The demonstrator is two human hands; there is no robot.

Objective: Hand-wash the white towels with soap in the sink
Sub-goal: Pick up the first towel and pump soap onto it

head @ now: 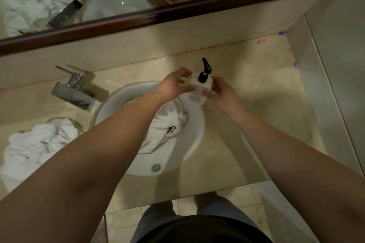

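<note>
A white soap bottle with a black pump head stands at the far rim of the round white sink. My left hand curls round the bottle's left side. My right hand grips its right side, fingers on the bottle's shoulder. A white towel with a small dark emblem lies bunched in the sink below my left forearm. More white towels are piled on the counter at the left.
A chrome tap stands left of the sink on the beige counter. A dark-framed mirror runs along the back wall. Small coloured objects lie at the far right corner. The sink's drain is near the front.
</note>
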